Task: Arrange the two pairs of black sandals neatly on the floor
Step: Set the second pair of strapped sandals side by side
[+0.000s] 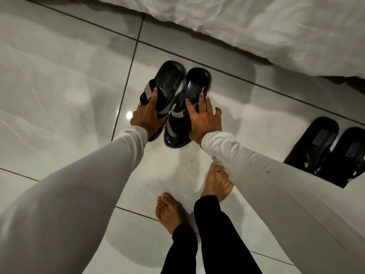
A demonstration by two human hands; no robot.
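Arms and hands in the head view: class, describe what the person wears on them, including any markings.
Both arms are covered to the wrist by long, close-fitting, pale grey-white sleeves. The right sleeve carries a small line of dark printed lettering near its cuff, too small to read; the left sleeve looks plain. The left hand and right hand are bare: no gloves, rings or watch visible.

At 3 o'clock, the second sandal pair (331,153) is cut by the frame edge and partly hidden behind the right sleeve (276,180). Insole labels too small to read.
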